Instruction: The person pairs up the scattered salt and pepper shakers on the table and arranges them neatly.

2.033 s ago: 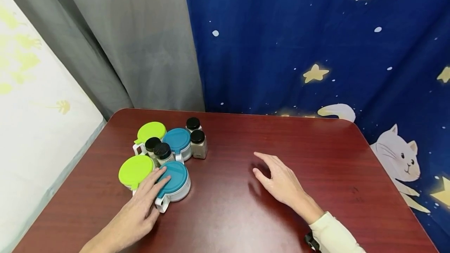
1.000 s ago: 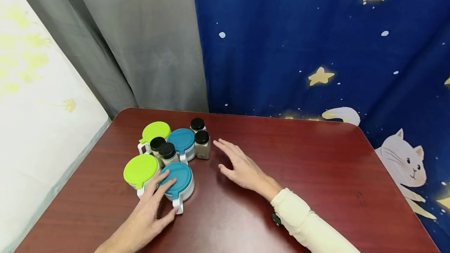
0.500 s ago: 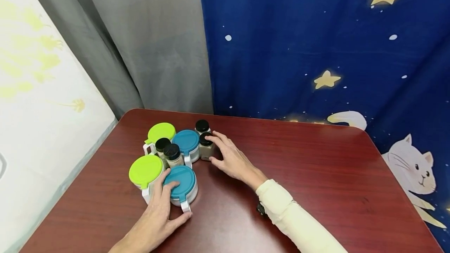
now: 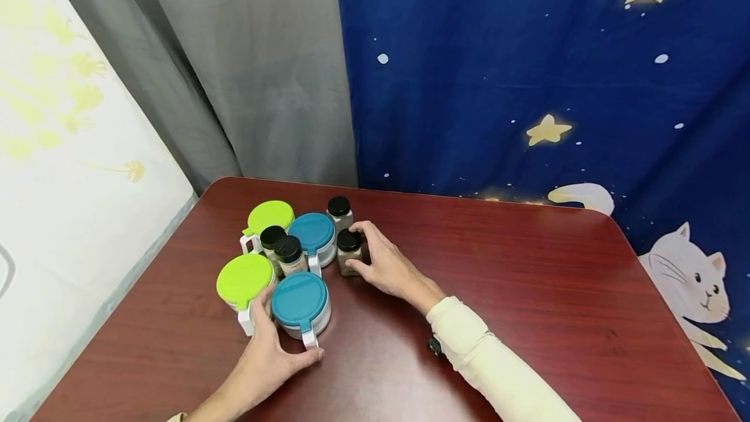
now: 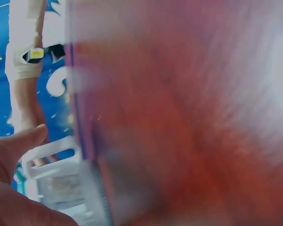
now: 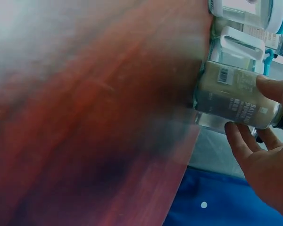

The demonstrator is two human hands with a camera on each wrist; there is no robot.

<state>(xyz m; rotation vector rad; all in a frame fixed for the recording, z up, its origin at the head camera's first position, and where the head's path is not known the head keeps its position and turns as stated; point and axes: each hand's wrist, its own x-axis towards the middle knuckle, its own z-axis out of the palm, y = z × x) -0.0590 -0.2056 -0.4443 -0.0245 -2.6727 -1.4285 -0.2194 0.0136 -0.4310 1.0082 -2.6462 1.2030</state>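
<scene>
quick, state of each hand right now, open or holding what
Left hand: around the nearer round blue-lidded white-handled container; whether it grips cannot be told.
Right hand: closed, holding a square see-through black-capped jar with brownish contents.

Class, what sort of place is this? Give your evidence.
Probably a curtained indoor corner: a glossy red-brown woodgrain table, with a plain grey fabric curtain and a blue starry fabric curtain behind it.

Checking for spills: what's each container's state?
Far green-lidded jar: upright, closed.
Near green-lidded jar: upright, closed.
Far blue-lidded jar: upright, closed.
Near blue-lidded jar: upright, closed, left hand around it.
Gripped bottle: capped, in right hand.
Other three bottles: capped, upright.
</scene>
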